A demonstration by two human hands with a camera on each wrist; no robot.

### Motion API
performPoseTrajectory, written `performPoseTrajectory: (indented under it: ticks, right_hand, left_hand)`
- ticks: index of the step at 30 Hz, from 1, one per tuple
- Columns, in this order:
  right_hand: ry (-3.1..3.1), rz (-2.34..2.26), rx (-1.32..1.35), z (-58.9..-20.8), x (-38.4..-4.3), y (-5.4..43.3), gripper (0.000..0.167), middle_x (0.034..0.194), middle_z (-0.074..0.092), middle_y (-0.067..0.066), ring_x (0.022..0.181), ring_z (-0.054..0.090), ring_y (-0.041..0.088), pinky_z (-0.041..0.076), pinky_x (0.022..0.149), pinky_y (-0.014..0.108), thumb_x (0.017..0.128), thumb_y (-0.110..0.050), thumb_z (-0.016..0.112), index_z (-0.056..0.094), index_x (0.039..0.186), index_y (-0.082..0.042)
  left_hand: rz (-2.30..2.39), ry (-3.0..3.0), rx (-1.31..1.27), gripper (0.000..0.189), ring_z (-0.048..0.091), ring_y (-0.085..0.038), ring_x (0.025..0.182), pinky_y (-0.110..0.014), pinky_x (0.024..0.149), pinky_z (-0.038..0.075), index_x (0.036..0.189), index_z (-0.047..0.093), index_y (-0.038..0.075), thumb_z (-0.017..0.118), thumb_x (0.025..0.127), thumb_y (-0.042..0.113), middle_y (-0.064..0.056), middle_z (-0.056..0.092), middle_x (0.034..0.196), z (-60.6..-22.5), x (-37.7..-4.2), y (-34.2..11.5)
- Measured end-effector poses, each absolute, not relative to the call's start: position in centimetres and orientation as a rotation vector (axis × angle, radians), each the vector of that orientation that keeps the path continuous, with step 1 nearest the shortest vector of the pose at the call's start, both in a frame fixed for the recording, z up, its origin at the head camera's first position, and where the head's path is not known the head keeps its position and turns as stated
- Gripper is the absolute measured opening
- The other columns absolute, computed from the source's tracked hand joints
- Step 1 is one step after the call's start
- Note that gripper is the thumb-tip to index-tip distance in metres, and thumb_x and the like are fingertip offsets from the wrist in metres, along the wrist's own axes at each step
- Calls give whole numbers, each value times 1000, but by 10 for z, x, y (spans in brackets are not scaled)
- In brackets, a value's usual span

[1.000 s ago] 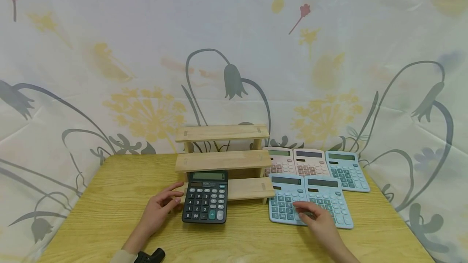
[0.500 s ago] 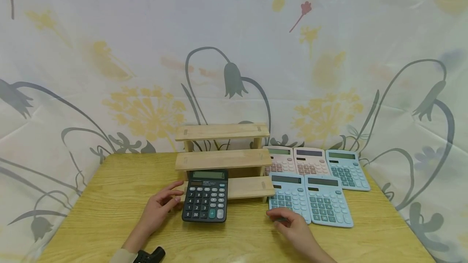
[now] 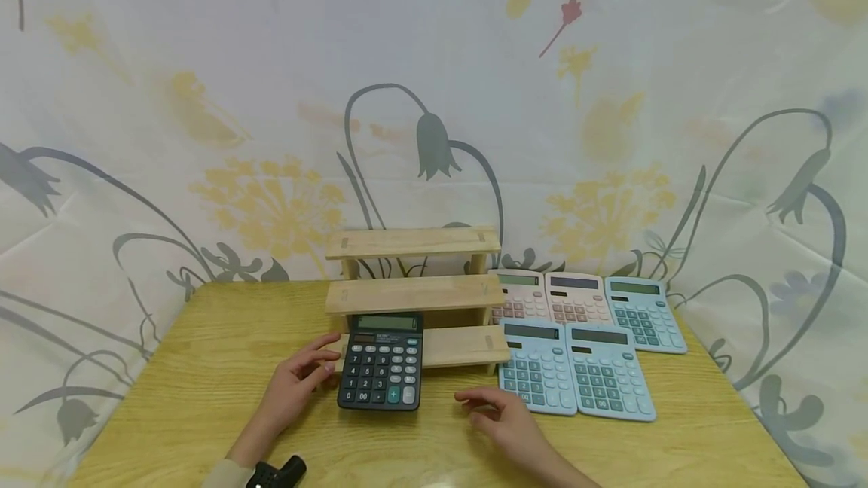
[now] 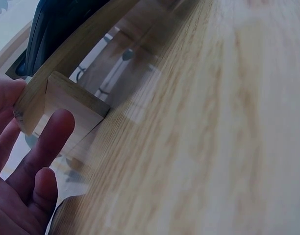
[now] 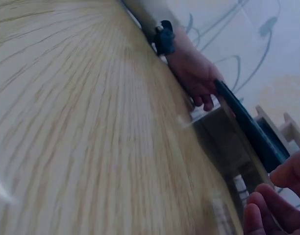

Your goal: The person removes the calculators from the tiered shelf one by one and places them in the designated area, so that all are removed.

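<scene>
A black calculator (image 3: 380,364) leans face up on the lowest step of a three-tier wooden stand (image 3: 468,346), its lower end jutting past the step's front edge. At the left end of that step is my left hand (image 3: 291,386), fingers loosely bent; in the left wrist view its fingertips (image 4: 57,129) come right up to the board's end. My right hand (image 3: 505,424) hovers over the table in front of the stand, fingers loosely curled and holding nothing. In the right wrist view its fingertips (image 5: 287,174) overlap the calculator's near side.
Right of the stand lie two pink calculators (image 3: 576,300) and a blue calculator (image 3: 644,315) in a back row. Two more blue calculators (image 3: 610,375) lie in front of them, close to the right hand. A patterned cloth (image 3: 434,59) hangs behind the wooden table (image 3: 203,367).
My right hand has moved left, from over the front blue calculators to the table before the stand. My left hand and the black calculator have stayed in place.
</scene>
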State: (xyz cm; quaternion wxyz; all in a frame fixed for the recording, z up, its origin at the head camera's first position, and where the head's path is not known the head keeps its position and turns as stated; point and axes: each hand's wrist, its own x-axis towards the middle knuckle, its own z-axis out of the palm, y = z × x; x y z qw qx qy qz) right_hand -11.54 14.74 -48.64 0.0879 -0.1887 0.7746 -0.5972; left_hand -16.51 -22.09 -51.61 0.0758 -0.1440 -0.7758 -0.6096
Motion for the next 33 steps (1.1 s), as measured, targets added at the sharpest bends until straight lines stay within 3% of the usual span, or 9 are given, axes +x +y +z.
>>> performPoseTrajectory:
  ticks: [10,16,24,33]
  right_hand:
    - [2210,-1860,-619,-491,-124,121,43,120,62,26,103,63,35,52,89,28,89,6,60,53,132,10]
    - [2182,-1870,-646,-495,-125,108,42,120,62,27,102,64,34,53,89,28,89,5,60,53,131,10]
    - [2183,-1874,-581,-491,-127,97,44,121,63,20,102,64,30,52,88,28,91,2,61,53,134,4]
    - [2123,-1927,-520,-485,-130,86,47,126,60,21,105,63,28,52,88,26,93,1,61,51,138,1]
  left_hand:
    - [-1817,-2338,-431,15,65,-6,104,-29,77,57,108,73,3,65,96,7,-18,54,142,-514,-167,-222]
    - [-1780,-2319,-431,13,67,-8,101,-25,77,56,106,74,2,65,95,4,-20,56,139,-515,-165,-221]
    - [-1834,-2280,-477,15,66,-8,102,-30,75,58,107,72,-2,63,96,3,-24,53,140,-515,-165,-219]
    - [-1876,-2270,-485,16,68,-10,95,-34,71,59,109,71,-4,62,97,2,-26,51,141,-512,-163,-219]
